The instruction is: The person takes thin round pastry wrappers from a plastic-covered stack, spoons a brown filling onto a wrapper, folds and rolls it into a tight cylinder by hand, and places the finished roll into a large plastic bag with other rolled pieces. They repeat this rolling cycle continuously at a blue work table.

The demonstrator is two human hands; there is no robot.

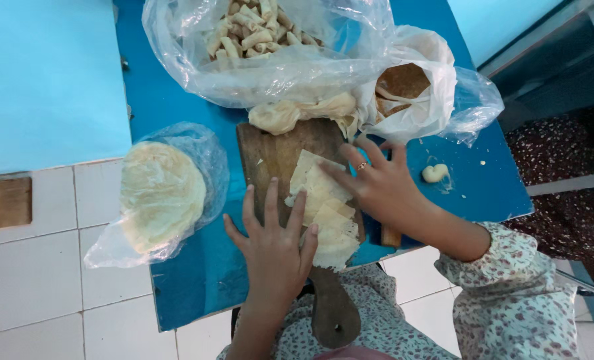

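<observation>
The person's left hand (273,243) lies flat with fingers spread wide, its fingertips touching the near edge of a stack of pale, thin cut pastry sheets (323,207) on a dark wooden cutting board with a handle (277,150). The right hand (380,183), also open, presses on the stack's far right side. Left of the left hand sits a clear plastic bag of round flatbreads (160,193) on the blue table (190,280).

Home kitchen (dough sheets (323,200), cutting board (277,153))

A blue table (177,287) stands on a white tiled floor (37,280) in daylight.
</observation>
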